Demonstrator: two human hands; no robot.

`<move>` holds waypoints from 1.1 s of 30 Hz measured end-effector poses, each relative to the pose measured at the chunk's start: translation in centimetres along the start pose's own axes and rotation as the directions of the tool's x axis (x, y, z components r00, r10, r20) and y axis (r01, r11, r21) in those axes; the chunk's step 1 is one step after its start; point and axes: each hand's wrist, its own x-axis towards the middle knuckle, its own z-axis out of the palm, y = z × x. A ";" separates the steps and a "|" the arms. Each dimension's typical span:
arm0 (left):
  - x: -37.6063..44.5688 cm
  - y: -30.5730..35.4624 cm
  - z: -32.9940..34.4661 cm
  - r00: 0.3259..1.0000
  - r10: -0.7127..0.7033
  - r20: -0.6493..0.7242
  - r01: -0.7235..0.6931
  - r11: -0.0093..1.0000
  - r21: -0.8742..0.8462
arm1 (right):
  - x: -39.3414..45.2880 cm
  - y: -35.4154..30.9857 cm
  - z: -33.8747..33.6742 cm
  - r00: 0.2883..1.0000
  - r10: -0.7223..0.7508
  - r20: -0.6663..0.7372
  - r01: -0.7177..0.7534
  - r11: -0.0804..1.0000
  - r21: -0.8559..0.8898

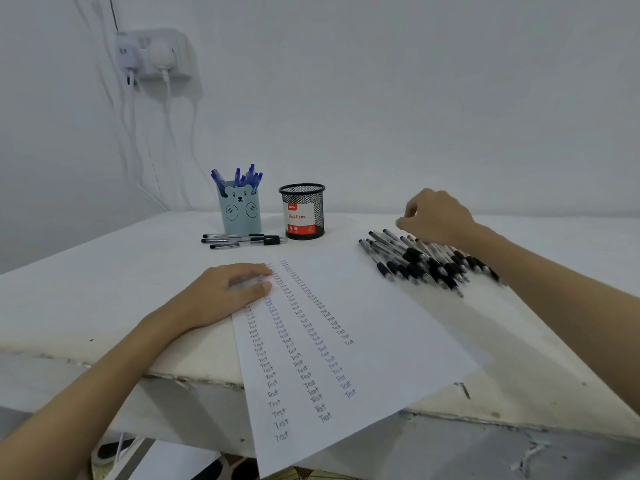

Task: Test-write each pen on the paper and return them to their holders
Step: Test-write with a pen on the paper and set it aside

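Note:
A white sheet of paper (381,323) lies slanted on the table, covered with columns of the word "Test". My left hand (228,292) presses flat on its upper left corner. A pile of black pens (419,261) lies at the right of the paper. My right hand (436,216) hovers over the pile's far end with fingers curled loosely, and no pen shows in it. A light blue bear holder (240,213) at the back holds several blue pens. Beside it stands a black mesh holder (304,211) with a red "Ball Pens" label.
Three black pens (242,240) lie flat in front of the bear holder. The white table (86,289) has a chipped front edge, and the paper overhangs it. A wall socket (156,55) with plugs and hanging cables is at the upper left.

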 end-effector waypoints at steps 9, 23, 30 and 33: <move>-1.0 -3.2 -3.4 0.993 -0.077 -0.089 0.081 0.996 0.039 | 2.7 -12.5 4.2 0.863 -0.418 0.282 0.434 0.901 0.007; -0.7 -5.8 -3.0 0.991 -0.054 -0.119 0.058 0.998 0.024 | 4.3 -18.8 13.7 0.815 -0.500 0.294 0.555 0.819 -0.145; -0.8 -6.0 -2.9 0.992 -0.061 -0.109 0.063 0.998 0.011 | 4.6 -18.9 13.2 0.828 -0.519 0.215 0.536 0.844 -0.029; -0.9 -5.9 -3.2 0.994 -0.056 -0.099 0.059 0.998 0.031 | 5.1 -18.7 10.5 0.858 -0.484 0.170 0.452 0.870 0.197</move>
